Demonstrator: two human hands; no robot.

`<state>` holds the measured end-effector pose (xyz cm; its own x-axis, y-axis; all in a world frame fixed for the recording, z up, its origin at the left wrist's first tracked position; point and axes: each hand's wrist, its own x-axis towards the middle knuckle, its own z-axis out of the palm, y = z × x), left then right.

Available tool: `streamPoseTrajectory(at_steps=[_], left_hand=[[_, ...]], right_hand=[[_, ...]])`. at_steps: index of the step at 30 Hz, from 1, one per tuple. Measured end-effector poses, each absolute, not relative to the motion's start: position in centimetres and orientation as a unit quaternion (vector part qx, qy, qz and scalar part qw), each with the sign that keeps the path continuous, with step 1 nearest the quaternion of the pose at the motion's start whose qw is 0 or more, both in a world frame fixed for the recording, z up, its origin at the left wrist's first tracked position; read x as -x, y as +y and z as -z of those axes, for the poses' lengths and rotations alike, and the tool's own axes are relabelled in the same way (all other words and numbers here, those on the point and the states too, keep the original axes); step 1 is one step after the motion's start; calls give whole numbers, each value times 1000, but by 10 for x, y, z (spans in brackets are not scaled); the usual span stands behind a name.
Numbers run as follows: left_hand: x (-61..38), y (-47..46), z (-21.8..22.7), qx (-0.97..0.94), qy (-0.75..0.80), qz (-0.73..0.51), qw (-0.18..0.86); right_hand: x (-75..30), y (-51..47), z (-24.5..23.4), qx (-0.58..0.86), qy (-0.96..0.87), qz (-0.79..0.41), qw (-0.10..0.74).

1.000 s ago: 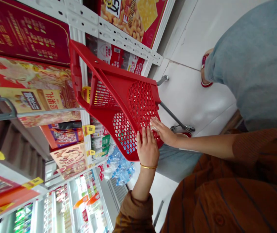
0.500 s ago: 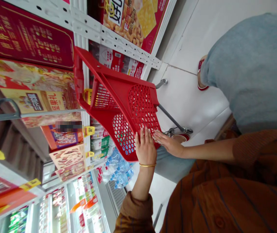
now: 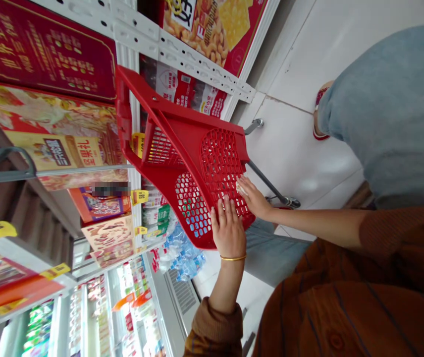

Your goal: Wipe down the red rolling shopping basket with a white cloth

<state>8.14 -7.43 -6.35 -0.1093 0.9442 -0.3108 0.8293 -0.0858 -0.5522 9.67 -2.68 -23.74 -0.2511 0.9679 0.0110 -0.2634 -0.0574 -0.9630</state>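
The picture is turned sideways, with the floor to the right. A red plastic shopping cart (image 3: 197,134) with honeycomb holes in its walls stands before me. Against the lower corner of its perforated panel rests my left hand (image 3: 230,233), back showing, fingers outstretched, a gold bangle at the wrist. My right hand (image 3: 253,197) touches the same panel, its fingers straight and close together. A small pale patch shows at the right fingertips; I cannot make out what it is. The thumbs are hidden. Neither hand is visibly wrapped around anything.
Shelves with gift boxes (image 3: 67,151) and yellow price tags (image 3: 139,197) run along the cart's far side. Shrink-wrapped water bottles (image 3: 185,255) are stacked past it. A lit refrigerated display (image 3: 123,317) stands beyond. My jeans-clad leg (image 3: 394,109) is over the white tiles (image 3: 301,148).
The view has shifted slightly, so the cart and shelves sit a little further right. My right hand has moved up along the panel, farther from the left hand.
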Motion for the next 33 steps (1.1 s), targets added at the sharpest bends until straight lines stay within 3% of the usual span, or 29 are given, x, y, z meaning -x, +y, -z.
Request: streamPoseTrajectory(at_steps=[25, 29, 33], left_hand=[[-78, -58, 51, 681, -633, -353, 105], [-78, -26, 40, 690, -616, -365, 104], [-76, 4, 42, 696, -584, -408, 88]], right_hand=[[-130, -99, 244, 219, -672, -559, 434], [-131, -95, 248, 201, -641, -569, 474], [-127, -72, 247, 279, -545, -581, 537]])
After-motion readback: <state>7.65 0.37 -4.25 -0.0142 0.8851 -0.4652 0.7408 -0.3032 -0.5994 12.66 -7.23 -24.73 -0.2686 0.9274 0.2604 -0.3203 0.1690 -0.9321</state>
